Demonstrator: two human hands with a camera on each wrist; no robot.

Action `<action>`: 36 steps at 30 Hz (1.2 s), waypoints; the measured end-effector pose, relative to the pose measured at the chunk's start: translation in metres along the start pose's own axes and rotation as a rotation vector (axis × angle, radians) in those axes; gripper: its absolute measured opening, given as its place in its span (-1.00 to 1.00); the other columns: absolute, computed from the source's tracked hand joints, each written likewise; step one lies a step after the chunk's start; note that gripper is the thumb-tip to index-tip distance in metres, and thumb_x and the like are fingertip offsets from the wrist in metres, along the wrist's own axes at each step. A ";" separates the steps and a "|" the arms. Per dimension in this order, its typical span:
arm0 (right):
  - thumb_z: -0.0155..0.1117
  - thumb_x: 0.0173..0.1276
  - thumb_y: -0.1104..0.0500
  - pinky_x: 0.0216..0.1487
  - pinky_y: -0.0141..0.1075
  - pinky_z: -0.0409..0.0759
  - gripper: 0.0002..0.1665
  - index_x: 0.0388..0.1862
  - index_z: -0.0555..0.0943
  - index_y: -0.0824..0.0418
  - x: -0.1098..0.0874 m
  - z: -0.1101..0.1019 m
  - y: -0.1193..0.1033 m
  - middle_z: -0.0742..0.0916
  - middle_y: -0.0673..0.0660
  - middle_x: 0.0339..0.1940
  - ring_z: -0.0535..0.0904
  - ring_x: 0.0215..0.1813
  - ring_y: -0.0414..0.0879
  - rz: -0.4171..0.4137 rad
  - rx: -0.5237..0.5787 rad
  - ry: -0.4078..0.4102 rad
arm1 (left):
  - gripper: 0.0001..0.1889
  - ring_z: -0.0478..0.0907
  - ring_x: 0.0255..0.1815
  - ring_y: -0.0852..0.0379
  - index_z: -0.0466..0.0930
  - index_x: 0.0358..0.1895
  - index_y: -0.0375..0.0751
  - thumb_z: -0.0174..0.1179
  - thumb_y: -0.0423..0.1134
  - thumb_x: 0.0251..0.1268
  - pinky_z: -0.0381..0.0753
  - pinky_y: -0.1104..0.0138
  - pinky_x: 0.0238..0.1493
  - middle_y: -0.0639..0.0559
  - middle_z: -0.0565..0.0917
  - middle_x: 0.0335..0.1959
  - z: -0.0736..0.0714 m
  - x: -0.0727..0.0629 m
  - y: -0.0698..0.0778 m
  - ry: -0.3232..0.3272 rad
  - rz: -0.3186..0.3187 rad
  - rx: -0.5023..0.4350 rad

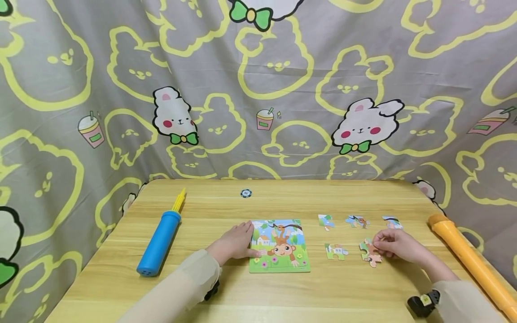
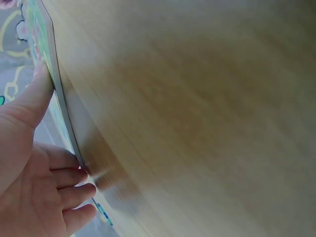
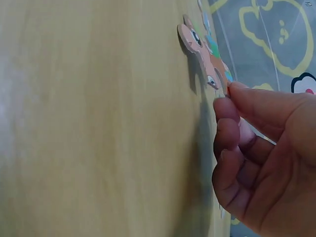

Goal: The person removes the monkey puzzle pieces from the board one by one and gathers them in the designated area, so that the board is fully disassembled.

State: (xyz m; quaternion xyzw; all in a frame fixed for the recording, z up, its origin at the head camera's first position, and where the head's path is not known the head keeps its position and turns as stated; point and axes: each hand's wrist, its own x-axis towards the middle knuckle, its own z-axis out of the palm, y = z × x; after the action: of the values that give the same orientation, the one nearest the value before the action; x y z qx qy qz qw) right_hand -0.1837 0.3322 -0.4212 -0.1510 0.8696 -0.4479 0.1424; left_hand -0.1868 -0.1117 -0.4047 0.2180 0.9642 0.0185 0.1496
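Observation:
A square monkey picture puzzle (image 1: 279,258) lies on the table. My left hand (image 1: 234,244) rests at its left edge; in the left wrist view the thumb (image 2: 37,96) presses on its face and the other fingers lie loosely along the side. Farther right, my right hand (image 1: 397,245) pinches a brown and green jigsaw piece (image 1: 369,253) between thumb and forefinger. That jigsaw piece (image 3: 205,57) shows part of the monkey's face and is raised at a tilt off the tabletop in the right wrist view. The remaining fingers of this hand are curled in.
Loose jigsaw pieces lie around the right hand: a house piece (image 1: 335,251), a sky piece (image 1: 326,222), a tail piece (image 1: 357,221) and a branch piece (image 1: 392,222). A blue hand pump (image 1: 159,244) lies left, an orange tube (image 1: 468,260) right, a round chip (image 1: 246,193) at the back.

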 end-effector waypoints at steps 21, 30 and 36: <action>0.16 0.33 0.22 -0.68 -0.42 0.35 -0.78 -0.21 0.55 0.39 0.010 0.002 -0.002 0.48 0.05 -0.62 0.35 -0.61 -0.22 0.000 -0.113 0.043 | -0.05 0.01 0.39 -0.12 0.04 0.39 -0.40 0.07 0.28 0.14 0.03 0.12 0.35 -0.23 0.06 0.41 0.001 0.001 -0.001 -0.002 0.003 -0.009; 0.14 0.35 0.22 -0.54 -0.31 0.50 -0.68 -0.07 0.50 0.47 0.024 0.014 -0.036 0.56 0.16 -0.44 0.44 -0.52 -0.12 -0.095 -0.141 0.044 | -0.05 0.01 0.39 -0.12 0.04 0.38 -0.42 0.07 0.27 0.14 0.03 0.12 0.35 -0.25 0.06 0.41 -0.003 -0.002 0.001 -0.004 0.000 -0.016; 0.16 0.34 0.21 -0.55 -0.33 0.45 -0.72 -0.06 0.53 0.38 0.041 0.033 -0.059 0.54 0.10 -0.40 0.40 -0.47 -0.13 -0.148 -0.206 0.016 | -0.06 0.01 0.39 -0.12 0.04 0.38 -0.41 0.07 0.26 0.15 0.03 0.12 0.35 -0.24 0.06 0.41 -0.003 -0.002 0.001 -0.005 0.005 -0.011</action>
State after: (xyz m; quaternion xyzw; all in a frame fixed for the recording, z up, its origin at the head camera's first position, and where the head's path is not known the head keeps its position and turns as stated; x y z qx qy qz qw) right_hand -0.2005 0.2591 -0.3961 -0.2250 0.8986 -0.3668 0.0856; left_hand -0.1859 -0.1119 -0.4012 0.2195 0.9632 0.0235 0.1531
